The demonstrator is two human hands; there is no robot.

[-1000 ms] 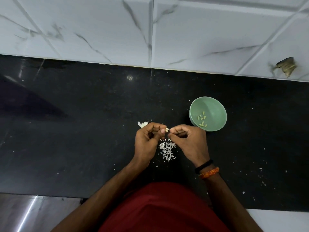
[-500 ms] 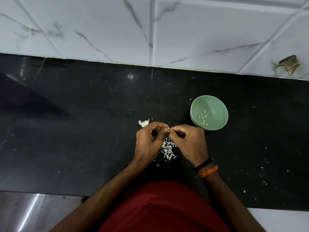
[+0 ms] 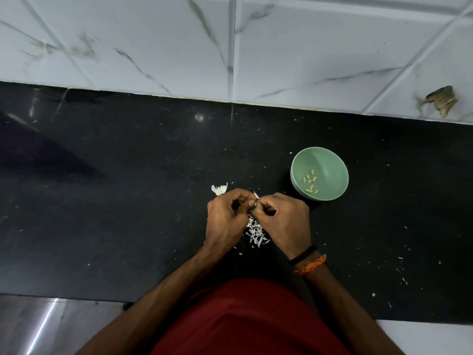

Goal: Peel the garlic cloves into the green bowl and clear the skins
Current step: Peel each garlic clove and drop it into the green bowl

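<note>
- Garlic clove [image 3: 255,195]: pinched between the fingertips of both your hands, just above the middle of the frame; only a small pale tip shows.
- Left hand [image 3: 226,219]: fingers curled, thumb and forefinger gripping the clove from the left.
- Right hand [image 3: 284,221]: fingers curled, pinching the clove from the right; a black band [image 3: 302,255] and an orange thread [image 3: 311,265] sit on its wrist.
- Skin pile [image 3: 256,233]: white flakes on the black countertop [image 3: 128,213], directly below and between your hands.
- Green bowl [image 3: 330,160]: upright on the countertop, right of centre, just beyond your right hand, holding several peeled cloves [image 3: 310,184].
- Garlic piece [image 3: 219,189]: white, unpeeled, lying just above your left hand.
- Loose flakes [image 3: 401,270]: scattered at lower right of the countertop.
</note>
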